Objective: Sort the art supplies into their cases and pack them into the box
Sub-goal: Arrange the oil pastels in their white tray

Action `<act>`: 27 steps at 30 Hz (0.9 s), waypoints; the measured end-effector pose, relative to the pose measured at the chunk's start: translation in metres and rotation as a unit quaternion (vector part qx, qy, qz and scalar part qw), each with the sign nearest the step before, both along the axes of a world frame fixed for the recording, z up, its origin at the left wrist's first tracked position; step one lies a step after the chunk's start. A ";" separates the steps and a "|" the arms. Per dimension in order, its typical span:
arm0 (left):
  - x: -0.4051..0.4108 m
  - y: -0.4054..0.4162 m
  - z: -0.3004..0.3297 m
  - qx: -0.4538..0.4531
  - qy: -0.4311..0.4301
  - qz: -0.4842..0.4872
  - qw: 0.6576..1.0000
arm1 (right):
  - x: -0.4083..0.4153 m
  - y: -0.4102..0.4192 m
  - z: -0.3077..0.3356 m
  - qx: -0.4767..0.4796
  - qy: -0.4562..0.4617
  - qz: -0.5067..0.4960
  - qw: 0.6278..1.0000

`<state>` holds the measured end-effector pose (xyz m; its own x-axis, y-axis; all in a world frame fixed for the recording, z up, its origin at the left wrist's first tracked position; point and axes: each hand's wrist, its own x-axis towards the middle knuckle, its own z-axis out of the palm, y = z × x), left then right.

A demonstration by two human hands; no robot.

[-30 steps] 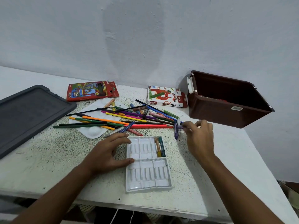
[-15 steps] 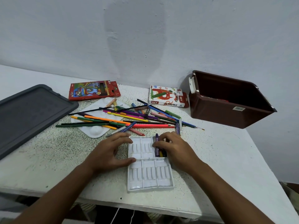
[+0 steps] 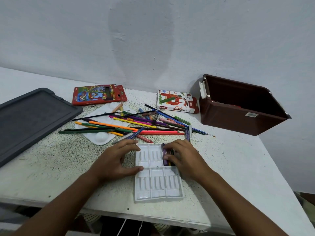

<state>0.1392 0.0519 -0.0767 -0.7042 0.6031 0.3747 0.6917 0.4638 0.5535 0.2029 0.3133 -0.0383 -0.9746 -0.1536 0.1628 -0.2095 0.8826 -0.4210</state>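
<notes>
A white plastic pastel tray lies in front of me on the speckled table. My left hand holds the tray's left edge between thumb and fingers. My right hand pinches a purple oil pastel in the tray's upper right section, beside other pastels that the hand partly hides. Behind the tray lies a pile of coloured pencils, pastels and brushes. The oil pastels box and the red pencil case lie near the wall. An open brown box stands at the right.
A dark grey lid rests at the left edge of the table. A white paint palette sits under the pencils. The wall runs close behind everything, and the table's front edge is near my forearms.
My right hand carried the purple pastel from the right end of the pile down into the tray's upper right section. My left hand stayed on the tray.
</notes>
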 end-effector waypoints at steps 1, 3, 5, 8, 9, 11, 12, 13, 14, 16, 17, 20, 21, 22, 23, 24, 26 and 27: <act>0.000 0.000 0.000 0.000 -0.001 0.000 1.000 | 0.000 -0.001 -0.001 0.003 -0.001 -0.002 1.000; 0.000 0.000 0.000 0.000 -0.003 0.001 1.000 | 0.000 0.000 -0.004 0.002 -0.003 -0.008 1.000; 0.000 0.001 0.000 -0.002 -0.004 0.001 1.000 | 0.001 0.001 -0.006 -0.001 0.001 -0.009 1.000; 0.001 0.001 0.002 -0.002 -0.005 0.000 1.000 | 0.001 0.001 -0.009 -0.004 0.007 -0.014 1.000; 0.001 0.002 0.003 -0.002 -0.008 0.001 1.000 | 0.002 0.001 -0.010 -0.010 0.006 -0.018 1.000; 0.001 0.001 0.003 -0.002 -0.011 0.003 1.000 | 0.002 0.001 -0.011 -0.014 0.000 -0.020 1.000; 0.002 0.001 0.004 -0.001 -0.011 0.002 1.000 | 0.002 0.002 -0.011 -0.012 -0.008 -0.018 1.000; 0.002 0.000 0.004 0.001 -0.013 0.001 1.000 | 0.002 0.002 -0.010 -0.014 -0.015 -0.016 1.000; 0.002 0.000 0.005 0.006 -0.014 -0.001 1.000 | 0.001 0.003 -0.009 -0.027 -0.019 -0.020 0.999; 0.004 0.000 0.006 0.021 -0.013 -0.005 1.000 | -0.004 0.006 -0.006 -0.076 -0.006 -0.067 0.995; 0.004 0.000 0.007 0.030 -0.010 -0.005 0.999 | -0.008 0.011 -0.005 -0.101 0.010 -0.107 0.989; 0.004 0.001 0.008 0.055 -0.008 -0.014 0.998 | -0.024 0.031 -0.008 -0.127 0.048 -0.236 0.962; 0.004 0.000 0.007 0.061 -0.011 -0.017 0.998 | -0.029 0.037 -0.010 -0.127 0.053 -0.269 0.953; 0.003 0.000 0.006 0.066 -0.016 -0.017 0.998 | -0.033 0.042 -0.012 -0.134 0.053 -0.293 0.945; 0.002 -0.001 0.005 0.071 -0.022 -0.015 0.997 | -0.037 0.045 -0.015 -0.147 0.049 -0.310 0.938; 0.001 -0.002 0.004 0.079 -0.027 -0.013 0.996 | -0.039 0.046 -0.018 -0.162 0.044 -0.320 0.933; 0.000 -0.003 0.003 0.090 -0.028 -0.014 0.995 | -0.041 0.044 -0.025 -0.166 0.044 -0.327 0.929; 0.000 -0.003 0.003 0.092 -0.025 -0.018 0.995 | -0.041 0.043 -0.028 -0.158 0.049 -0.328 0.930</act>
<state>0.1394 0.0493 -0.0740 -0.7041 0.5521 0.4465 0.6754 0.3266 0.6612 0.1624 0.3561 -0.0660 -0.8195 0.5403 0.1911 0.2801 0.6686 -0.6889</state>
